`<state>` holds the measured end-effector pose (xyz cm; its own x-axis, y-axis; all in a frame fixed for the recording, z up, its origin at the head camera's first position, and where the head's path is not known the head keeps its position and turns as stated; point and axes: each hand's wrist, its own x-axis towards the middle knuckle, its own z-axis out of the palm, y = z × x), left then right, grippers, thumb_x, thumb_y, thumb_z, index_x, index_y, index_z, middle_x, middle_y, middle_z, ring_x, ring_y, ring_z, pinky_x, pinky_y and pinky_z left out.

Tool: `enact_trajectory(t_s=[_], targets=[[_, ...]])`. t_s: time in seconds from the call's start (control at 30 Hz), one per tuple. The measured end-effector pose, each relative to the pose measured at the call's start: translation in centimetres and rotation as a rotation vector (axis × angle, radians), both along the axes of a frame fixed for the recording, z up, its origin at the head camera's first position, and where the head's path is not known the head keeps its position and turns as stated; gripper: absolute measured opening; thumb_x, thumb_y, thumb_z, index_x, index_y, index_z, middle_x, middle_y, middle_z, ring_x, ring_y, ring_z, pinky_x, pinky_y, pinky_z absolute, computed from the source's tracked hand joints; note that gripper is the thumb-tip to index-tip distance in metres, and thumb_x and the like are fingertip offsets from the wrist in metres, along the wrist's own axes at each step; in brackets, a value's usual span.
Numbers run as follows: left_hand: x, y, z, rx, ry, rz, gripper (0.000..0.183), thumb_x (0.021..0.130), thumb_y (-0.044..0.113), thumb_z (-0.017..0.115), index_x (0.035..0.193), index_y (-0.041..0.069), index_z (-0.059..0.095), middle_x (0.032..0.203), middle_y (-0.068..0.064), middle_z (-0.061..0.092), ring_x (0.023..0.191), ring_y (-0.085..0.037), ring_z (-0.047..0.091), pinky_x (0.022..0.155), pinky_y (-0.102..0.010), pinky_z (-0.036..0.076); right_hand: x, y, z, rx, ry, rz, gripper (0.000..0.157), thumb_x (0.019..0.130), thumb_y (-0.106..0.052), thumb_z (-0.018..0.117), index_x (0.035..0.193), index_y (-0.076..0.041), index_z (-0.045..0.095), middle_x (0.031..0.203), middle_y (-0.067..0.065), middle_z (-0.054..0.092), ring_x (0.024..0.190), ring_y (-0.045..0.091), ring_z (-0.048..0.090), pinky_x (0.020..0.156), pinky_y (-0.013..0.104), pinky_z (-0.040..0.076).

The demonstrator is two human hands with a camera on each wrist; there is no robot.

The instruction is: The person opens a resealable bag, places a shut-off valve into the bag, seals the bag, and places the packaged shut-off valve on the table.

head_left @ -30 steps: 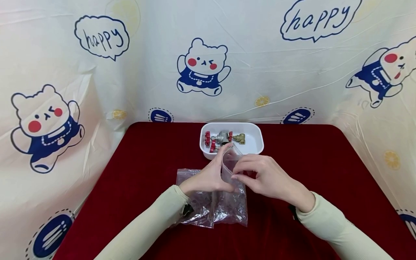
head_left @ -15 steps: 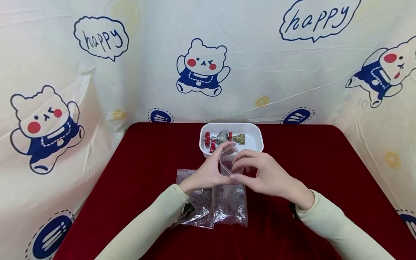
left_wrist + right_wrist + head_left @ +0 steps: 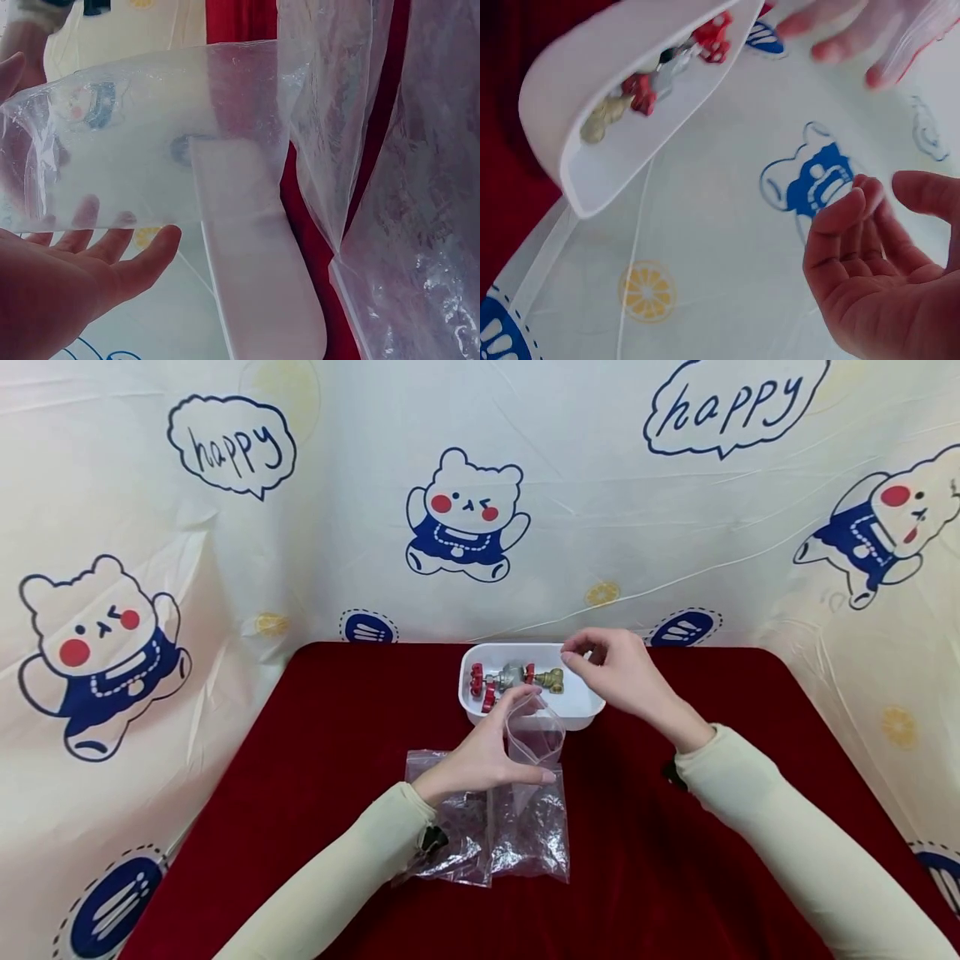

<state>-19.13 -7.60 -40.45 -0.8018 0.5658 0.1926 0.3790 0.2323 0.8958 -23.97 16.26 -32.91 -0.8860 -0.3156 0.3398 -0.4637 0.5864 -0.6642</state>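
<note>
Left grip (image 3: 487, 760) pinches a clear bag (image 3: 534, 739) open just in front of the white tray (image 3: 585, 706) on the tabletop (image 3: 337, 710); right grip (image 3: 615, 668) hovers over the tray's valves (image 3: 513, 678), fingers loosely curled, empty. Left wrist view: fingers (image 3: 139, 259) touch the bag beside the tray. Right wrist view: the relaxed hand holds nothing beside the tray.

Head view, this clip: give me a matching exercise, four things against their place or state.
Things:
1. left hand
2. right hand
3. valves
4. flat bags

Places or states:
A. lying in the white tray
B. empty, above the tray's right side
C. holding an open clear bag
D. lying on the red cloth

Pairs: 1-C, 2-B, 3-A, 4-D
</note>
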Motion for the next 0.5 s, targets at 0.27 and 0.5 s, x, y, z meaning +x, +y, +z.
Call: enact_trajectory(t_s=[0.27,0.5], targets=[[0.1,-0.1,-0.2,-0.008,-0.012,0.001,0.108,0.076,0.020,0.095,0.161,0.021,0.028,0.154,-0.003,0.047,0.148,-0.017,0.039,0.121,-0.047,0.030,-5.0,0.2,-0.9,0.148,-0.147,-0.044,0.021,0.099,-0.015,0.066,0.109,0.000,0.075,0.099,0.016,0.075,0.091,0.031,0.070,0.080,0.046,0.055],[0.2,-0.3,-0.1,0.004,-0.026,-0.005,0.108,0.076,0.019,0.095,0.160,0.023,0.028,0.153,-0.002,0.048,0.148,-0.017,0.040,0.120,-0.048,0.031,-7.9,0.0,-2.1,0.300,-0.271,-0.051,0.025,0.102,-0.014,0.063,0.116,0.006,0.070,0.105,0.023,0.074,0.072,0.026,0.070,0.063,0.035,0.058]])
